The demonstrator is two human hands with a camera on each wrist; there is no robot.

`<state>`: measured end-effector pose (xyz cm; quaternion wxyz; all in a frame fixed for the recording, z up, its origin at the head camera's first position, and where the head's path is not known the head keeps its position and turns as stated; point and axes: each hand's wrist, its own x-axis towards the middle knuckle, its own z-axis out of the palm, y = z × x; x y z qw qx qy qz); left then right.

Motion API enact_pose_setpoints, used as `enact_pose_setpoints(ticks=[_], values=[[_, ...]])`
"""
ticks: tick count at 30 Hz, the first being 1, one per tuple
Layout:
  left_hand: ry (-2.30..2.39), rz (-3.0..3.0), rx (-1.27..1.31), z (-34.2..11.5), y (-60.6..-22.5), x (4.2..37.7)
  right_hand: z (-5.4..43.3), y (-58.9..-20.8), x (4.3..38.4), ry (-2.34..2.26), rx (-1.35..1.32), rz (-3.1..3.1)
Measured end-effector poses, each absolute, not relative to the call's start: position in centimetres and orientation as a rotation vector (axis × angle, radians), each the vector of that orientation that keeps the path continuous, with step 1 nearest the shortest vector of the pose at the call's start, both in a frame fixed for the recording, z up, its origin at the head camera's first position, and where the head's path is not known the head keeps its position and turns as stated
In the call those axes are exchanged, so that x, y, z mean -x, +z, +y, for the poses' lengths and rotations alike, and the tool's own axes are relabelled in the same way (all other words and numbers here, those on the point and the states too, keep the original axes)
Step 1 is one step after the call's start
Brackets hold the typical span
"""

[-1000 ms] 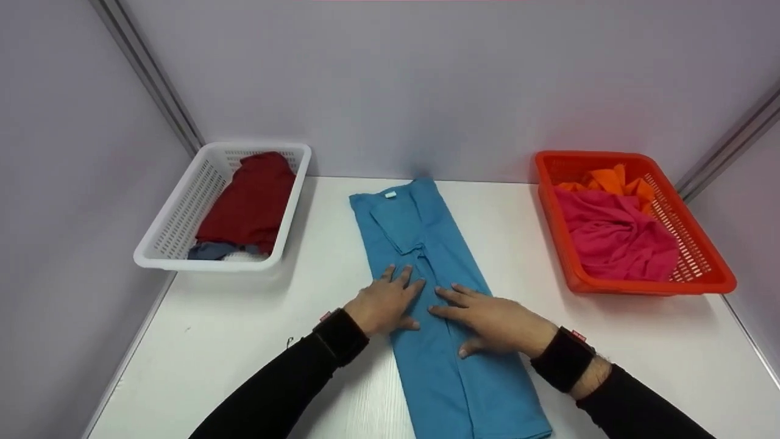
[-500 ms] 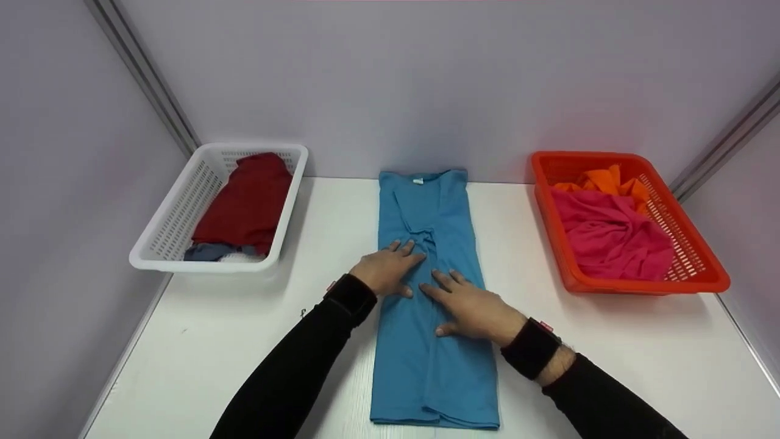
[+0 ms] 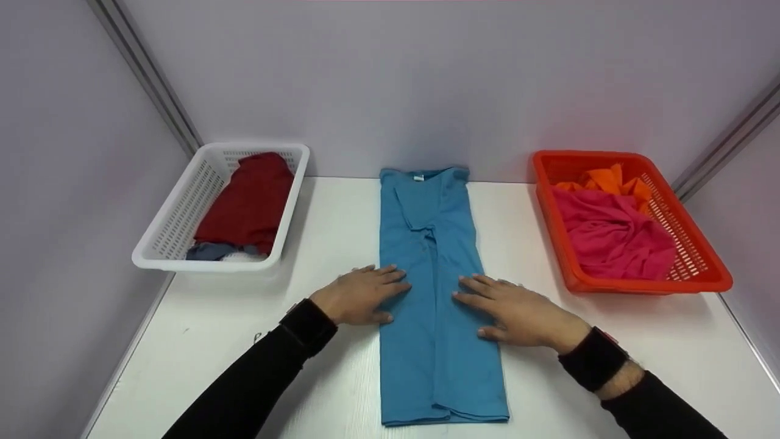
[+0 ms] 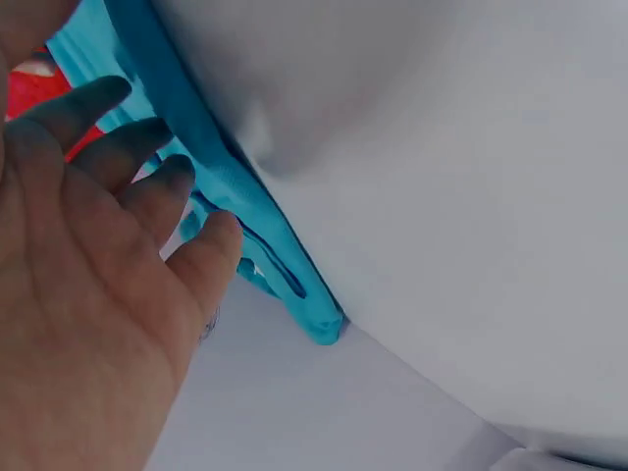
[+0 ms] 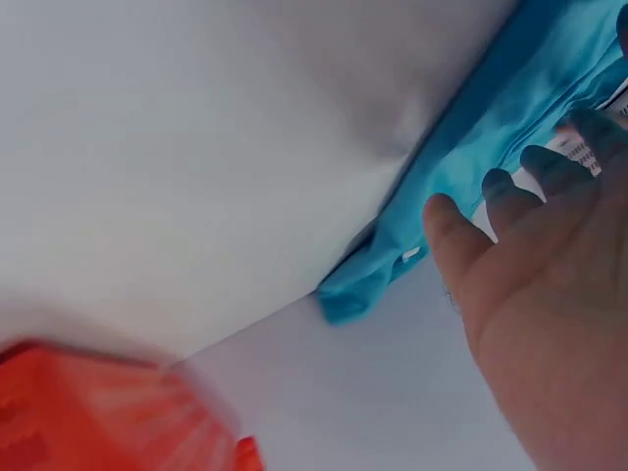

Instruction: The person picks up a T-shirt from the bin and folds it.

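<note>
A blue shirt (image 3: 420, 366), its sides folded in to meet along the middle, lies lengthwise on the white table with its collar and label toward the back wall. My left hand (image 3: 359, 296) is over its left edge, fingers spread and fairly straight. Across from it, my right hand (image 3: 518, 311) reaches over the right edge with fingers extended. Neither hand grips the cloth. In the left wrist view the left palm (image 4: 88, 265) shows beside the shirt (image 4: 235, 186); the right wrist view has the right palm (image 5: 559, 285) near the shirt's edge (image 5: 432, 177).
At the back left stands a white basket (image 3: 164, 265) holding a dark red garment (image 3: 250, 201) and some grey-blue cloth. A red basket (image 3: 646, 286) at the back right contains pink (image 3: 615, 238) and orange cloth. Walls enclose the table at the back and sides.
The shirt has turned from slanted to straight and shifted back, its lower hem now fully in view. Both hands have since moved apart, from its middle to its two side edges.
</note>
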<state>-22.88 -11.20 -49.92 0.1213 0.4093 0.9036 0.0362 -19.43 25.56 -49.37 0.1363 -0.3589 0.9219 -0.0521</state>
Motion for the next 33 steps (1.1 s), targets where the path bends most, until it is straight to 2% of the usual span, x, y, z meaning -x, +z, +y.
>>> enact_pose_setpoints(ticks=[7, 12, 15, 20, 23, 26, 33], values=[[0.172, 2.552, -1.169, -13.8, -50.1, 20.0, 28.3, -49.6, 17.9, -0.214, 0.982, 2.615], [0.234, 2.478, -1.198, -13.4, -50.5, 18.7, 28.2, -50.5, 17.4, -0.204, 1.062, 2.623], [0.206, 2.459, -1.325, -12.6, -51.0, 18.0, 27.6, -51.2, 17.0, -0.102, 1.276, 2.649], [0.165, 2.435, -1.668, -11.2, -51.2, 17.2, 26.1, -51.8, 16.5, 0.117, 1.931, 2.638], [0.265, 2.39, -1.796, -10.5, -50.9, 17.1, 25.6, -51.7, 16.4, 0.165, 2.169, 2.635], [0.491, 2.349, -1.706, -10.4, -50.4, 17.2, 25.7, -51.2, 16.5, 0.07, 2.119, 2.684], [0.916, 2.42, -1.333, -11.1, -48.9, 17.5, 26.5, -49.1, 16.9, -0.444, 1.659, 2.769]])
